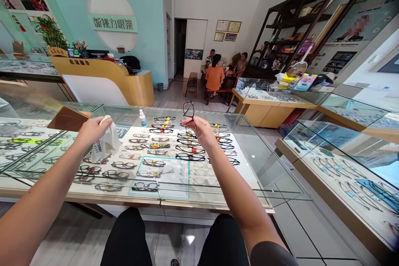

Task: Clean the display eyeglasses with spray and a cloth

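In my right hand (202, 130) is a pair of dark-framed eyeglasses (188, 109), held up on end above the glass display case (224, 199). My left hand (93, 129) pinches a white cloth (107, 143) with printed lettering, which hangs down over the left part of the case. A small white spray bottle (142, 118) with a blue label stands upright on the glass between my hands, farther back. Under the glass lie several rows of eyeglasses (157, 146), some with yellow or red tags. The cloth and the eyeglasses are apart.
A brown-framed mirror or stand (68, 119) is beside my left hand. More display cases stand at the right (336, 174) and back right (274, 95). Behind are a yellow counter (140, 85), a wooden bench (191, 84) and several people seated at a table.
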Demonstrator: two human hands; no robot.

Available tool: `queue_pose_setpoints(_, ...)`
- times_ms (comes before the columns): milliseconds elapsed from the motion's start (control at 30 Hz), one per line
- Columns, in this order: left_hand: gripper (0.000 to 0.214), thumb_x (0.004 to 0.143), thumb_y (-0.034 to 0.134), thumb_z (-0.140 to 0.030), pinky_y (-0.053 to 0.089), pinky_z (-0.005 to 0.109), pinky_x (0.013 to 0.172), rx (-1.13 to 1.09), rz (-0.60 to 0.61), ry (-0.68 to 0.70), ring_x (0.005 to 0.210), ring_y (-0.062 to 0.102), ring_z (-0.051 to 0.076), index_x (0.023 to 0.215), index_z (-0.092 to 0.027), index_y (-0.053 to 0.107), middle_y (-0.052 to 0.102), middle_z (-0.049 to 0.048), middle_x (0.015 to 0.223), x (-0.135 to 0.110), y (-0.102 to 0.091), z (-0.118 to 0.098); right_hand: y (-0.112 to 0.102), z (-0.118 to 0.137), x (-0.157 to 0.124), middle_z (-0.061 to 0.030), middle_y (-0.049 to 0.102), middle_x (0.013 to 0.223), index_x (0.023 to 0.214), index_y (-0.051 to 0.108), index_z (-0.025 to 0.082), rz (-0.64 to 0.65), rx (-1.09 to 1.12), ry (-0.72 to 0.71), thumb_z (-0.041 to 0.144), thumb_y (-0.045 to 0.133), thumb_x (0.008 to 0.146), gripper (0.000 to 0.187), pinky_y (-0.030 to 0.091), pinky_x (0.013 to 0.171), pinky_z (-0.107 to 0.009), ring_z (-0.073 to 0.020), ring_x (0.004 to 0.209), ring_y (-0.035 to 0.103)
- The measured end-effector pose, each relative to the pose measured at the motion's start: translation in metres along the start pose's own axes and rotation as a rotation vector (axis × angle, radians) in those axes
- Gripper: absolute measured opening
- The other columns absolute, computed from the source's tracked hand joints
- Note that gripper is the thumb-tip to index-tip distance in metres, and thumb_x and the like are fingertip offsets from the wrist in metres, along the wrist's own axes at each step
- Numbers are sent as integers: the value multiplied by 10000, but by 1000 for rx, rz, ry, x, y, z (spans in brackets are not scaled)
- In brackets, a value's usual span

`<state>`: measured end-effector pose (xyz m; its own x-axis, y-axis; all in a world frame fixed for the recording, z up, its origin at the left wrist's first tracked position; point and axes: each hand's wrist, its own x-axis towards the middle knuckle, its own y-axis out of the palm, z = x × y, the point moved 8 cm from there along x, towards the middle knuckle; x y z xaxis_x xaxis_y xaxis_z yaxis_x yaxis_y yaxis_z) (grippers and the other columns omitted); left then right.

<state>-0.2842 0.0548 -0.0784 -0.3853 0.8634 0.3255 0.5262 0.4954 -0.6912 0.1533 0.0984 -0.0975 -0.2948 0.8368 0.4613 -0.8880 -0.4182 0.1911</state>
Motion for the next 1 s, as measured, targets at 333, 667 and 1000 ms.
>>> queue_pose_setpoints(333, 304, 969, 712, -419, 453, 359, 828, 71, -54, 436, 1069, 686, 329, 1165, -186, 726, 773, 140, 1184, -10, 28, -89, 7, -2, 0, -89, 836, 1093, 917, 870, 226, 96, 23, 5, 642, 761, 973, 433, 563, 984, -361, -230, 1024, 753)
queue_pose_setpoints(667, 803, 946, 826, -598, 455, 514, 1274, 41, 407, 1059, 1554, 548, 344, 1632, -277, 561, 589, 123, 1701, -76, 92, -277, 0, 8, 1, -80, 769, 966, 867, 884, 217, 200, -28, 0, 634, 780, 959, 440, 544, 967, -343, -234, 994, 702)
queue_pose_setpoints(1000, 398, 939, 859, -495, 510, 418, 1020, -17, 426, 1123, 1189, 727, 292, 1277, -294, 793, 814, 53, 1277, -73, 88, -303, -6, 24, -2, -83, 743, 987, 803, 869, 203, 183, -29, -2, 673, 806, 900, 484, 547, 1034, -398, -252, 976, 706)
